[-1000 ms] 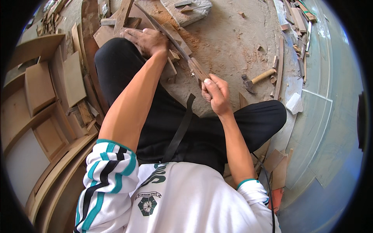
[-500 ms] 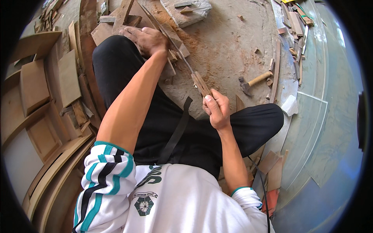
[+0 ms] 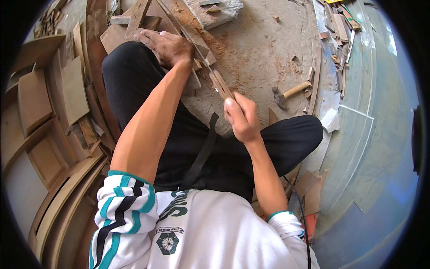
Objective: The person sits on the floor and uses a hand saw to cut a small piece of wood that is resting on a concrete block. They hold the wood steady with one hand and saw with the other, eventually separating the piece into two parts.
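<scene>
My right hand (image 3: 242,115) is closed round the brown wooden handle (image 3: 222,85) of a saw. Its long thin blade (image 3: 187,37), seen nearly edge-on, slants up and to the left past my left hand. My left hand (image 3: 168,48) lies with its fingers stretched over a wooden board (image 3: 117,39) beside my left knee, partly hiding it. Close to the blade, a wooden strip (image 3: 200,47) lies at a slant. Another wood piece (image 3: 139,15) stands tilted above my left fingers. Where the teeth meet the wood cannot be made out.
A hammer (image 3: 291,92) lies on the dusty floor at right. A whitish slab (image 3: 215,12) with small offcuts sits at the far side. Curved wooden panels (image 3: 58,197) crowd the left. Scrap wood (image 3: 340,33) lines the glass sheets (image 3: 358,148) on the right.
My right hand and the saw have moved forward and slightly left, the blade sliding further past my left hand. My left hand stays on the board.
</scene>
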Tool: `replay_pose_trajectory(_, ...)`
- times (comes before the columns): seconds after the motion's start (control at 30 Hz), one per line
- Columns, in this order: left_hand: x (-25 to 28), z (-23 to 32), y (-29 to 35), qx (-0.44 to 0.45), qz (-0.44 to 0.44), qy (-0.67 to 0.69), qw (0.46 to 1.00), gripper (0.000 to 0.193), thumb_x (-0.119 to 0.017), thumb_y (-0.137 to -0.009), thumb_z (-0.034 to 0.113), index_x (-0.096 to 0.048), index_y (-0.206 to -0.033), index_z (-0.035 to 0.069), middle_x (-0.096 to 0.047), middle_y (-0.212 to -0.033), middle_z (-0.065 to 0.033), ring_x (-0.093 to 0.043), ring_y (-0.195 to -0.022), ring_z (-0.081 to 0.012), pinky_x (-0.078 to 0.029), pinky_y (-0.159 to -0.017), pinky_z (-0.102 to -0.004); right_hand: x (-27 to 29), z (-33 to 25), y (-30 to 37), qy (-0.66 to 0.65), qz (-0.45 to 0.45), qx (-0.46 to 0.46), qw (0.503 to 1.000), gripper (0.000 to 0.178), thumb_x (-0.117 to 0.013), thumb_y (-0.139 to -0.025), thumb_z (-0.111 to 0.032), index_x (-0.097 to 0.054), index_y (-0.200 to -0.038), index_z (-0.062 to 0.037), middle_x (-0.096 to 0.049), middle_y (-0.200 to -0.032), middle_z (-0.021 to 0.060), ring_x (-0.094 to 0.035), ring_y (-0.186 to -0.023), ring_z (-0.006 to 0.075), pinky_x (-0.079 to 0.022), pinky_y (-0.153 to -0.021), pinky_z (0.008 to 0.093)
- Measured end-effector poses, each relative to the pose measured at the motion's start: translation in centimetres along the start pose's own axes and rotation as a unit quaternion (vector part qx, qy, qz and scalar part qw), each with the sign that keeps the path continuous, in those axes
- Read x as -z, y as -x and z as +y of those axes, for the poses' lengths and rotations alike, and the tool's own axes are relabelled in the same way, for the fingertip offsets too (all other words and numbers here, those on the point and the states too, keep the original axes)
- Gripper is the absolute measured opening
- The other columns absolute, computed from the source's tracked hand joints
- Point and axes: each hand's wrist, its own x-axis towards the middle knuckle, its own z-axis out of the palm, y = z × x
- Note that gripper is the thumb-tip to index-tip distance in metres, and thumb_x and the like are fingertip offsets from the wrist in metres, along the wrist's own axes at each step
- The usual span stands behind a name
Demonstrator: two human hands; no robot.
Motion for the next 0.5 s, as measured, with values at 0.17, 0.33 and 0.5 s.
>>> replay_pose_trajectory(0.17, 1.1, 0.9, 0.5, 0.01, -0.02, 0.003, 1.0, 0.063, -0.033, -0.1, 0.026, -0.023, -0.154, -0.004, -0.019, -0.162, -0.0246, -0.03, -0.146, -0.0391, -0.033, -0.117, -0.042, 1.6, -0.9, 6.1, -0.069, 0.012, -0.069, 0.995, 0.031, -0.05, -0.101, -0.024, -0.05, -0.078, -0.0038, -0.044, -0.063, -0.0023, -0.036, -0.052, 0.004, -0.027, -0.047, 0.023)
replay_pose_trajectory(0.33, 1.0, 1.1, 0.3, 0.0, -0.007, 0.061, 0.998, 0.062, -0.031, -0.1, 0.024, -0.024, -0.153, -0.007, -0.017, -0.162, -0.0258, -0.023, -0.149, -0.0398, -0.024, -0.12, -0.0426, 0.0, -1.0, -2.0, -0.086, -0.011, -0.037, 0.995, 0.034, -0.05, -0.102, -0.024, -0.048, -0.074, -0.0055, -0.041, -0.062, -0.0032, -0.036, -0.054, 0.005, -0.028, -0.048, 0.0242)
replay_pose_trajectory(0.5, 1.1, 0.6, 0.4, 0.013, -0.005, 0.021, 1.0, 0.063, -0.033, -0.1, 0.024, -0.019, -0.156, -0.002, -0.016, -0.164, -0.0223, -0.027, -0.148, -0.0386, -0.032, -0.117, -0.0416, 0.8, -2.0, 4.9, -0.076, 0.019, -0.081, 0.994, 0.034, -0.048, -0.102, -0.026, -0.049, -0.075, -0.0048, -0.042, -0.059, -0.0024, -0.036, -0.05, 0.0047, -0.027, -0.046, 0.0234)
